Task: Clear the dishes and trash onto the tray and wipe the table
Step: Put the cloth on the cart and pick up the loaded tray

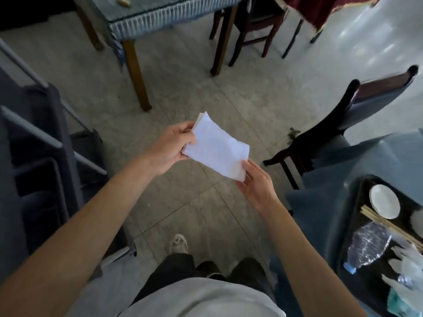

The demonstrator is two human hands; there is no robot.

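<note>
Head view: left hand and right hand pinch napkin.

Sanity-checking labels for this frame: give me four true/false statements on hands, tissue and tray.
1. Both hands hold the white tissue. True: left hand and right hand pinch opposite ends.
2. The tissue lies on the table. False: it is held above the floor.
3. A crushed plastic bottle lies on the tray. True.
4. The tray holds no dishes. False: a white plate and chopsticks are on it.
</note>
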